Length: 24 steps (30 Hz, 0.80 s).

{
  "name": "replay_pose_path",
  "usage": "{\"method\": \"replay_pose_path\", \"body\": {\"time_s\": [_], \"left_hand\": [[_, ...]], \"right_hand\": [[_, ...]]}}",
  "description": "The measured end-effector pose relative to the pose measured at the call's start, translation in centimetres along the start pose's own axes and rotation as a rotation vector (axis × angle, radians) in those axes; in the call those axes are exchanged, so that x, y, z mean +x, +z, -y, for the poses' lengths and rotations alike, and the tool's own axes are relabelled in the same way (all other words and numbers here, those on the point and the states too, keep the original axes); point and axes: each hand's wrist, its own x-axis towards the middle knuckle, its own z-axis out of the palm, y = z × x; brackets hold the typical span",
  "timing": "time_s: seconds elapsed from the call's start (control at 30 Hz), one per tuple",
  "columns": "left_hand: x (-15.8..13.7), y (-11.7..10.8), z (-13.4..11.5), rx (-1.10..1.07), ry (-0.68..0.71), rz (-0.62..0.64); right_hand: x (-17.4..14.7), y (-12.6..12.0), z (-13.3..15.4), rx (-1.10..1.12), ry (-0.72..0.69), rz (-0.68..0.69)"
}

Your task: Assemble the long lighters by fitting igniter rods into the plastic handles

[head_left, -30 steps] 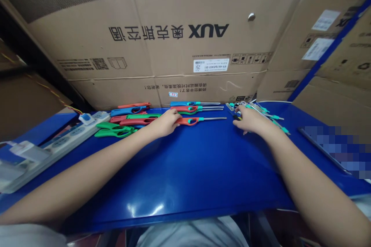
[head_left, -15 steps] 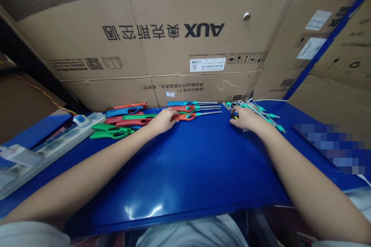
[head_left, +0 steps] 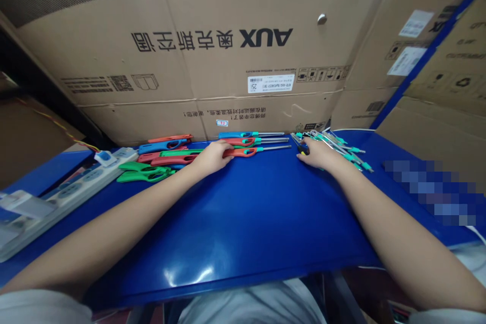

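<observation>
My left hand (head_left: 213,158) is closed around the body of an orange stick lighter (head_left: 243,152), whose metal tube points right. Above it lie a red stick lighter (head_left: 248,142) and a blue one (head_left: 235,135), side by side with tubes also pointing right. At the right, my right hand (head_left: 318,154) has its thumb and fingers around a tool with a black and yellow handle (head_left: 304,149); its metal end points up and left, and its kind is mostly hidden. Metal lighter tubes with teal ends (head_left: 341,144) lie heaped behind and beside that hand.
Red, blue and green lighter handles (head_left: 172,160) are piled at the left, with green ones (head_left: 146,172) nearest. A white power strip (head_left: 91,179) runs along the left side. Cardboard (head_left: 212,76) stands behind the blue table (head_left: 235,223).
My right hand has shifted slightly left and down around the black and yellow tool. My left hand stays on the orange lighter.
</observation>
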Motion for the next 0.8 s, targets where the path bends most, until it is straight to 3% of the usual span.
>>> {"method": "replay_pose_path", "body": {"time_s": [0.13,0.3,0.43,0.63,0.8], "left_hand": [[-0.8,-1.5,-0.9,0.038,0.004,-0.022],[-2.1,-5.6,0.1,0.138,-0.048,-0.074],[-4.0,-9.5,2.0,0.168,-0.301,0.222],[-9.4,-12.7,2.6,0.056,-0.373,0.584],[-12.5,-11.8,2.1,-0.013,-0.403,0.620]], "right_hand": [[-0.1,-0.4,0.1,0.000,-0.016,-0.084],[-0.9,-1.6,1.1,0.093,-0.058,-0.320],[-1.9,-1.9,2.6,0.157,-0.107,-0.380],[-2.8,-1.4,4.6,0.191,-0.242,-0.363],[-2.9,-1.2,4.9,0.208,-0.272,-0.328]]}}
